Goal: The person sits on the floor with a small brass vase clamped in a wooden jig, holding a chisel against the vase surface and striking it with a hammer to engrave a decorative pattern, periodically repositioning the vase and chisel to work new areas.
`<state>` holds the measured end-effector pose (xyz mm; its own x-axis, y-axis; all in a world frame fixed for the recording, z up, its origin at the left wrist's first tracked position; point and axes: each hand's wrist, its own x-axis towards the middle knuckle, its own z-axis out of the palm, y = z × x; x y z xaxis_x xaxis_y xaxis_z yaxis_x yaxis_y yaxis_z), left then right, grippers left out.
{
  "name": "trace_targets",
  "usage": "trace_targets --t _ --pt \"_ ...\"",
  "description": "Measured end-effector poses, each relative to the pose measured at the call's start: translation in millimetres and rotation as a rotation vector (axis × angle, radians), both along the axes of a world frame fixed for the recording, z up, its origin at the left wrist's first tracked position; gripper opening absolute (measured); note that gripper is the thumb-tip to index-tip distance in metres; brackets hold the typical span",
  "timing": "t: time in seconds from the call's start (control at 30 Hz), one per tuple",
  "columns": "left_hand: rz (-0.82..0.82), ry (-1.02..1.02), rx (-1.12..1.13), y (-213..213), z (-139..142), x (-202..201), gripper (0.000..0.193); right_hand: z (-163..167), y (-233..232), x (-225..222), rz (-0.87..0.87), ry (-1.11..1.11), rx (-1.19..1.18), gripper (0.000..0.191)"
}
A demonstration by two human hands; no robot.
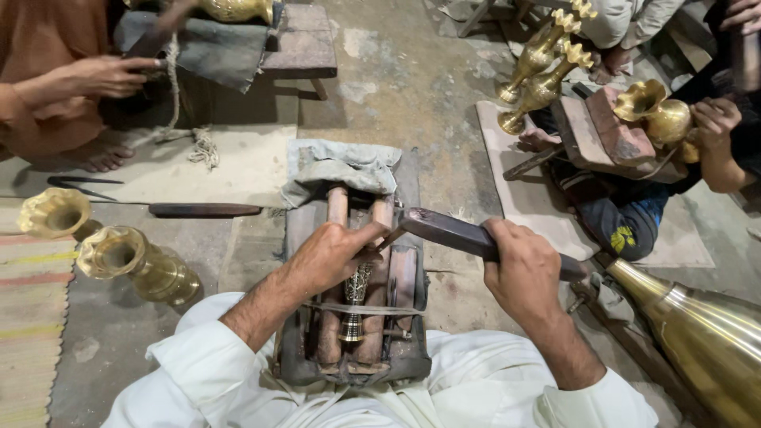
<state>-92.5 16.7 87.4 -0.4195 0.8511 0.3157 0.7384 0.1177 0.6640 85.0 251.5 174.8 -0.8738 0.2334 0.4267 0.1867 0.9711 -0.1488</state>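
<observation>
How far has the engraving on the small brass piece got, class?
Done: dark patterning covers the small brass vase strapped on the wooden rest. In hand: the left hand sets a thin chisel against it; the right hand grips a dark wooden mallet. Left: cannot tell.

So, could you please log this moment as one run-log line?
left hand: steadies chisel on brass piece | right hand: grips mallet | piece strapped in wooden cradle | brass vases left

— Floor?
— Bare grey concrete floor [412, 71], stained, patchy. Striped woven mat [28, 317] at left edge — pale flat mats [238, 166] further out.
— Furniture?
— Low wooden bench [301, 43], cloth-draped. Light even, soft.
</observation>
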Motion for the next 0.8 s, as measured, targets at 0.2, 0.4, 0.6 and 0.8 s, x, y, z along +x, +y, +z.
trace_targets --t 0.2,0.4,0.6,0.8 --pt "0.033 -0.014 0.087 -1.1 -6.0 1.3 0.04 8.6 -1.4 -4.5 0.05 -0.014 0.018 0.042" --pt "0.031 -0.021 0.198 -5.9 -12.5 0.0 0.044 21.4 -4.0 -12.2 0.077 0.005 -0.027 0.046" --pt "0.025 -0.032 0.258 -8.9 -17.4 -2.4 0.04 30.5 -8.7 -21.8 -0.015 -0.069 -0.084 0.038" --pt "0.057 -0.078 0.255 -10.9 -22.5 -1.7 0.04 33.9 -10.7 -26.4 0.122 -0.032 0.094 0.041"
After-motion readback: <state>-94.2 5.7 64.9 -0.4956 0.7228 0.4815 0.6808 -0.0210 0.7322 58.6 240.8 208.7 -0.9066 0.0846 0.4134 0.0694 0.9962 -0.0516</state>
